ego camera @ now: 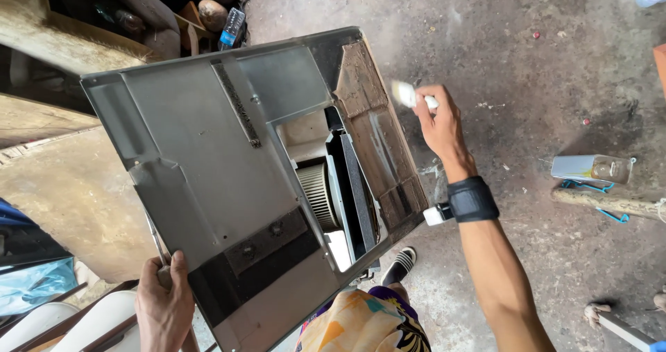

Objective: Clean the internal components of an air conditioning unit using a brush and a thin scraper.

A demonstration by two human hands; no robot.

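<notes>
Gripping tilted grey metal housing (208, 165) at its lower edge with left hand (164, 303); right hand (438, 119) beside it, pinching possibly a small brush (409, 95). Best kept steady.

The metal panel (208, 158) is grey with black foam strips and a rusty brown edge. The wristband (472, 199) is black. The shorts (364, 323) carry an orange, yellow, purple and teal print. The sandal (401, 263) is black with white stripes.
</notes>
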